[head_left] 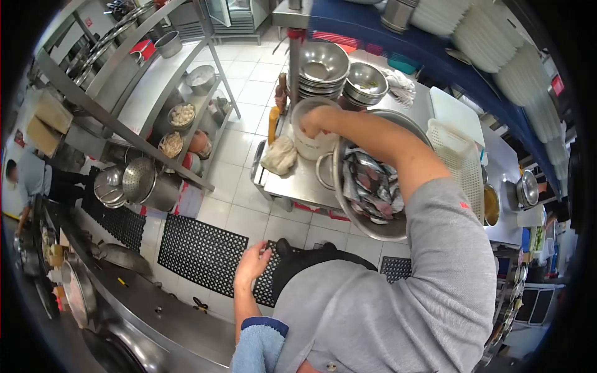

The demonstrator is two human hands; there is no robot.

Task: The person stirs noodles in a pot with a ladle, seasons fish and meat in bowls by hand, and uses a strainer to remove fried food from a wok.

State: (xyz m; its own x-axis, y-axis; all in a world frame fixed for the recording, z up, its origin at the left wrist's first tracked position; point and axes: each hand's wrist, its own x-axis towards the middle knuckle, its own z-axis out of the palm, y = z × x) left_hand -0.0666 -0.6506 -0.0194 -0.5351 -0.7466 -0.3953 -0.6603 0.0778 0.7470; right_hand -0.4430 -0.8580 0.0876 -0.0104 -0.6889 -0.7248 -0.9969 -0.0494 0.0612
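Note:
My right hand (316, 120) reaches down into a white plastic tub (315, 148) on the steel table; its fingers are mostly hidden inside. Under my right forearm stands a large steel pot (367, 228) holding several silvery fish (371, 186). A crumpled cloth (280, 155) lies at the left of the tub. My left hand (252, 261) hangs over the floor near my body, fingers apart, with nothing in it. A blue cloth (261, 342) covers part of my left forearm.
Stacked steel bowls (323, 65) stand behind the tub, and a white perforated basket (457, 158) right of the pot. A steel shelf unit (140, 112) holds pots and bowls at left. Black rubber mats (202, 252) cover floor tiles. Another person (37, 177) stands far left.

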